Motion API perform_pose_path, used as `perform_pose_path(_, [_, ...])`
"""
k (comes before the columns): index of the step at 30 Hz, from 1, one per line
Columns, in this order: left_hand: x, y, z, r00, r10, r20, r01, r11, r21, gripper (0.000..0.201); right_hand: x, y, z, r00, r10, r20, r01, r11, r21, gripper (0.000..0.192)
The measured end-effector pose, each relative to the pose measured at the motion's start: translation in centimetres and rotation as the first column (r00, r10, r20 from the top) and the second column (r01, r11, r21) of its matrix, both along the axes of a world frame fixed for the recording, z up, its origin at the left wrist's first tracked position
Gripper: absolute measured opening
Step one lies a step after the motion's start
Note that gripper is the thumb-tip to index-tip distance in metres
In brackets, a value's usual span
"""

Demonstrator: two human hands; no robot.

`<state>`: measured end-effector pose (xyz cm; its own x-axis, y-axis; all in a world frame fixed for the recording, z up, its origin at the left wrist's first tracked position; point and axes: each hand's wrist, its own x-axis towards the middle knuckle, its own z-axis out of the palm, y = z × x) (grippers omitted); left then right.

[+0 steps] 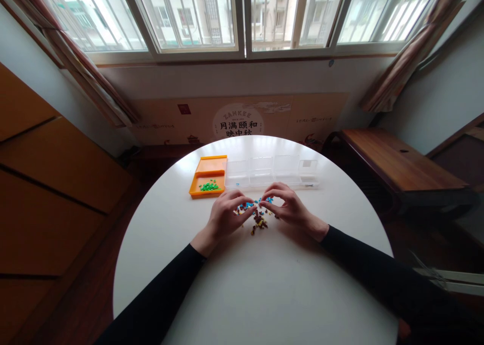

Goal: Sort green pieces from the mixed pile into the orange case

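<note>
A loose pile of small building bricks (259, 221), brown and yellow with some blue ones, lies on the white table between my two hands. My left hand (227, 211) rests at the pile's left side, its thumb and index finger apart, with blue bricks (247, 205) by the fingertips. At the right side, my right hand (289, 208) has thumb and index fingertips close together in a pinch. Whatever it holds is too small to make out. More blue bricks (269, 200) show beneath its fingers.
Behind my left hand stands an orange box (192, 190), lid raised, holding small green bricks (209, 186). To its right is a clear compartment case (260, 176) with a few tiny blue pieces. The round white table (242, 294) curves away; a wooden bench (397, 161) stands at right.
</note>
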<state>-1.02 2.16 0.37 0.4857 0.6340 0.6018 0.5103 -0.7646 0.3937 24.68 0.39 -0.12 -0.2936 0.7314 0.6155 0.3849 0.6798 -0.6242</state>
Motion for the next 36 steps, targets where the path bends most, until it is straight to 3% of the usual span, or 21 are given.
perform_pose_path(16, [0.8,-0.4,-0.1,0.996,0.072,-0.061,-0.059,0.981,0.186,0.009,-0.2,-0.4,-0.1,0.998,0.003,0.056,-0.003,1.000,0.005,0.014])
perform_pose_path(36, [1.3,-0.7,0.5,0.997,0.065,-0.035,-0.055,0.974,0.220,0.013,-0.4,-0.3,-0.4,0.990,-0.024,0.136,0.017,0.998,0.056,0.005])
